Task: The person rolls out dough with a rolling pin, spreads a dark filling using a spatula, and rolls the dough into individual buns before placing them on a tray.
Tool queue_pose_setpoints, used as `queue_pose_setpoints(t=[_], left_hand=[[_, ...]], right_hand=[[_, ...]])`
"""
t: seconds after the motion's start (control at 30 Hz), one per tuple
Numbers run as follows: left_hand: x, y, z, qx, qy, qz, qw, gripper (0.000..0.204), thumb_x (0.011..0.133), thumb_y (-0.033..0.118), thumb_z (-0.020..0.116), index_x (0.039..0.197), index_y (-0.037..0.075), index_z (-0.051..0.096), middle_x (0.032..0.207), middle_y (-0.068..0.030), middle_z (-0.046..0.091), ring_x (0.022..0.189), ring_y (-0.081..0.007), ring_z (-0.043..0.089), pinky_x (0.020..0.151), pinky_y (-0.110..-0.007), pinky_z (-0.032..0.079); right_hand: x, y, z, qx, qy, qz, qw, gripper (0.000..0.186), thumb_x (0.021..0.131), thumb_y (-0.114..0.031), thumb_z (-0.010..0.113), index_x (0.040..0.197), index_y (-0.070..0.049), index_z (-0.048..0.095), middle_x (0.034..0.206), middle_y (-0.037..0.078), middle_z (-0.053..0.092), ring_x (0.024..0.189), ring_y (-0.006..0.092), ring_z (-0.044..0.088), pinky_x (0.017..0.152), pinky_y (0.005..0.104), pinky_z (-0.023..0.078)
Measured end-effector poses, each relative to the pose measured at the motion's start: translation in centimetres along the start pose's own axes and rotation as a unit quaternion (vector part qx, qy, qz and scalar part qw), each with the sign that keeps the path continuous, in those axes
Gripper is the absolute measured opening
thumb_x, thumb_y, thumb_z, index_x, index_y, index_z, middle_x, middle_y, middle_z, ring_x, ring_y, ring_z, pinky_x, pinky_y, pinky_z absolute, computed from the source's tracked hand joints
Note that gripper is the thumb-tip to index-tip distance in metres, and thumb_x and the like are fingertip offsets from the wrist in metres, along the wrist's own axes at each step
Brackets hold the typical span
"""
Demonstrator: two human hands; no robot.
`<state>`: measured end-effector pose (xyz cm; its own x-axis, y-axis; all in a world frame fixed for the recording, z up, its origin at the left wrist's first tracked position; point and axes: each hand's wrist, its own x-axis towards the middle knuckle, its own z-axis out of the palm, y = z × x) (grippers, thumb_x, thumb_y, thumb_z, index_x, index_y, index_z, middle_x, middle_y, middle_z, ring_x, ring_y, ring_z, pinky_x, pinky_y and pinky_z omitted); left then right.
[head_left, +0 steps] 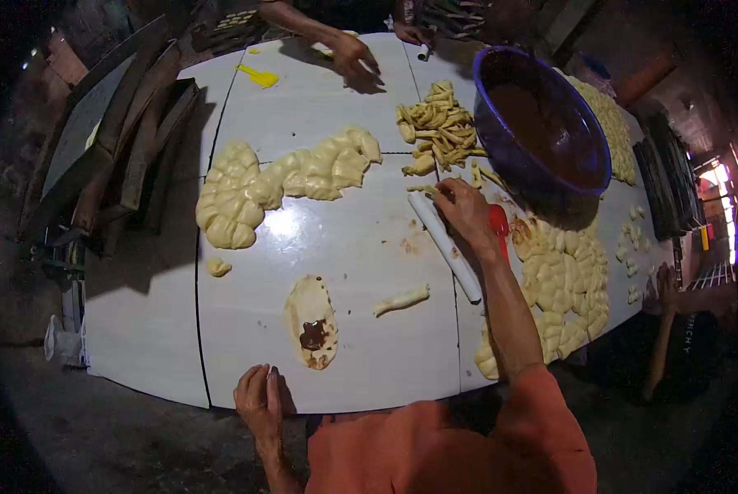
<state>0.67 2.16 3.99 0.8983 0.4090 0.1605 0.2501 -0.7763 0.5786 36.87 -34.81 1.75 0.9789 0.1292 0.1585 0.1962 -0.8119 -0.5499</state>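
At the front table edge, my left hand has its fingers curled together; what they hold, if anything, is hidden. My right hand reaches across a white rolling pin, its bent fingers closed on the end of a thin dough roll. Just beyond lies a heap of rolled dough strips. A flattened oval of dough with a dark brown filling lies in front of me. To its right is a single finished-looking dough roll. A red scraper rests beside my right wrist.
Joined dough balls spread over the table's middle left; more lie at right. A big purple basin with brown contents stands far right. A yellow scraper, another person's hand and stacked trays border the white table.
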Motion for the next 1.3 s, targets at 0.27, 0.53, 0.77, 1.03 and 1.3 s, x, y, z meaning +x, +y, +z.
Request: queue_pose_setpoints(t=[0.27, 0.53, 0.77, 1.03, 1.3], left_hand=[[0.8, -0.6, -0.2, -0.068, -0.024, 0.006, 0.997, 0.015, 0.093, 0.007, 0.071, 0.106, 0.001, 0.076, 0.111, -0.0157, 0.071, 0.102, -0.031, 0.069, 0.083, -0.041, 0.058], [0.9, -1.3, 0.0, -0.089, -0.014, 0.007, 0.996, 0.017, 0.089, 0.006, 0.073, 0.105, 0.001, 0.076, 0.106, -0.015, 0.073, 0.097, -0.0309, 0.07, 0.082, -0.041, 0.056], [0.8, -2.2, 0.1, -0.087, -0.022, 0.02, 0.996, 0.016, 0.089, 0.007, 0.074, 0.104, 0.002, 0.077, 0.106, -0.0145, 0.073, 0.096, -0.031, 0.07, 0.084, -0.042, 0.055], [1.4, -2.6, -0.6, -0.092, -0.042, 0.04, 0.994, 0.016, 0.089, 0.008, 0.074, 0.104, 0.002, 0.076, 0.107, -0.0124, 0.074, 0.095, -0.0305, 0.071, 0.081, -0.041, 0.055], [2.4, -3.0, -0.8, -0.112, -0.059, 0.068, 0.99, 0.019, 0.088, 0.006, 0.075, 0.106, 0.001, 0.076, 0.107, -0.0145, 0.073, 0.097, -0.0308, 0.071, 0.083, -0.04, 0.058]], right_hand=[[2.4, -0.5, 0.8, -0.087, -0.097, -0.131, 0.983, 0.032, 0.091, -0.03, 0.068, 0.118, -0.011, 0.071, 0.118, 0.014, 0.068, 0.104, 0.0355, 0.068, 0.089, 0.0469, 0.055], [4.4, -0.3, 1.2, -0.068, -0.145, -0.099, 0.982, 0.031, 0.09, -0.027, 0.064, 0.108, -0.003, 0.073, 0.106, 0.021, 0.072, 0.1, 0.0391, 0.069, 0.09, 0.0493, 0.053], [4.6, -1.2, 0.3, 0.002, -0.17, 0.044, 0.984, 0.037, 0.082, -0.027, 0.067, 0.1, 0.005, 0.073, 0.092, 0.026, 0.073, 0.084, 0.0303, 0.072, 0.081, 0.041, 0.055], [3.1, -1.4, -0.1, 0.013, -0.07, -0.025, 0.997, 0.038, 0.084, -0.032, 0.075, 0.103, 0.001, 0.074, 0.088, 0.012, 0.074, 0.079, 0.0214, 0.07, 0.075, 0.0357, 0.054], [5.9, 1.2, 2.5, -0.019, -0.136, -0.027, 0.99, 0.023, 0.082, -0.021, 0.071, 0.075, 0.0, 0.067, 0.061, -0.001, 0.056, 0.059, 0.0093, 0.052, 0.054, 0.0304, 0.041]])
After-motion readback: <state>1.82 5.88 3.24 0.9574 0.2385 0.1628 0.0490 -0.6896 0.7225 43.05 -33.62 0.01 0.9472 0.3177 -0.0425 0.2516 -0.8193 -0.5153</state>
